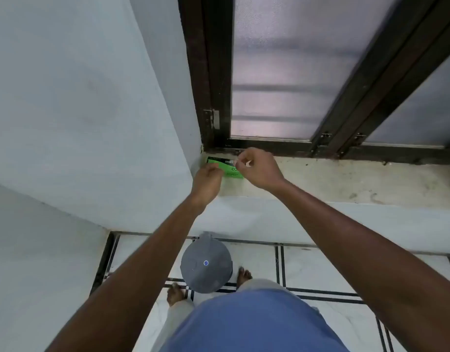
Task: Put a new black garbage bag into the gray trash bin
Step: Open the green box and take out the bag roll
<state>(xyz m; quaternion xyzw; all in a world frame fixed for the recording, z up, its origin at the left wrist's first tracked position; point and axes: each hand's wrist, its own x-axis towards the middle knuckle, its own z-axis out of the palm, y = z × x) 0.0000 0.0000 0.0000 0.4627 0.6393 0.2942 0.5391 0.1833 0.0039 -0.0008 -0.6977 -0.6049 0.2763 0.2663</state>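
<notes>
A green and black packet of garbage bags (231,171) lies on the window sill (345,181) in its left corner. My left hand (208,180) rests closed on the packet's left end. My right hand (257,168) pinches the packet's top edge, with a small white strip showing at the fingertips. The gray trash bin (206,265) stands on the floor below, between my feet, with its lid closed. No black bag is visible outside the packet.
A white wall (79,110) closes in on the left. The dark-framed frosted window (282,72) rises behind the sill. My bare feet stand on white tiles with black lines (320,270) either side of the bin.
</notes>
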